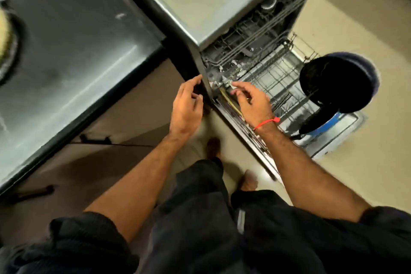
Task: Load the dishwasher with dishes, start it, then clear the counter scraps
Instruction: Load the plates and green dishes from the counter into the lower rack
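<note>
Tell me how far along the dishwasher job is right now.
Early in loading. Done: the dishwasher is open, its lower rack pulled out, with a dark pan in it. In hand: both hands, left and right, reach toward the rack's near corner, holding nothing. Left: more dishes, starting it, clearing scraps.

pulled-out lower rack point(275, 78), black pan point(333, 82) on it, beige floor point(355, 173)

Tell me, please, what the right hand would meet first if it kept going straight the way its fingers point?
Probably the near-left corner of the pulled-out lower rack: the right hand points up-left at it. Depth is unclear from above, and the frame is blurred.
</note>
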`<state>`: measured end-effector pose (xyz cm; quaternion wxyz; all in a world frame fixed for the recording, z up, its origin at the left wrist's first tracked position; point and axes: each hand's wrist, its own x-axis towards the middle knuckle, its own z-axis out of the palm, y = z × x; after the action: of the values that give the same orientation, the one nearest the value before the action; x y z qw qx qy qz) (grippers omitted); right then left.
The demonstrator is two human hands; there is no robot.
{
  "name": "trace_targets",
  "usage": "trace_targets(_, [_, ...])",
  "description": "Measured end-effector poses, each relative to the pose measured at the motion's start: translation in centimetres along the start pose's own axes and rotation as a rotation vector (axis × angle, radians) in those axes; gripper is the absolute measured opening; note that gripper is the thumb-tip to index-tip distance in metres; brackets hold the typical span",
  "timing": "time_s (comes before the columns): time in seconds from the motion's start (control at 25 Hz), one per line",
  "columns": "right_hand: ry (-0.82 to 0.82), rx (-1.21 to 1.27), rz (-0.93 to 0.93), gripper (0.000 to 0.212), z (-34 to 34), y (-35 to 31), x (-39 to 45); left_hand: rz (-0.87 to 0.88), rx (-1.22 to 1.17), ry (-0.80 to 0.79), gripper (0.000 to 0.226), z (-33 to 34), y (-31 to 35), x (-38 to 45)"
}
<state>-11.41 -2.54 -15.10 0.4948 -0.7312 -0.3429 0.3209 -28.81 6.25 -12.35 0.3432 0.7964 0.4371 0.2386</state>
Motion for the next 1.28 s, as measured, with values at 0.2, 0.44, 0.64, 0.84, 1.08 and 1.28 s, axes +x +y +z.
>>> trace_targets(0.2, [-0.144,0.004,-0.306,0.028,3.3,-11.1,-0.4,-0.004,0.006,0.320,0.053,-10.0,2.9,-2.7])
trace_targets(0.44, [-0.467,0.122,-0.472,0.031,11.7,-24.1,1.3,-0.110,0.026,0.649,0.048,-23.3,0.6,-2.8])
trace_targets(0.64, [-0.639,0.166,-0.411,0.040,21.5,-30.4,4.0,-0.193,0.062,0.821,0.040,-33.7,-4.8,-1.6])
trace_targets(0.84, [-0.864,0.007,-0.234,0.066,31.7,-32.4,5.5,-0.407,0.123,0.643,0.032,-40.5,-13.0,1.5])
trace_targets(1.08, [-0.871,-0.224,-0.069,0.096,39.8,-33.0,7.8,-0.746,0.052,0.509,0.049,-46.0,-20.3,6.0])
trace_targets(1.28, [-0.788,-0.203,0.054,0.105,41.0,-32.3,9.0,-0.878,0.018,0.539,0.065,-47.4,-23.1,7.8])
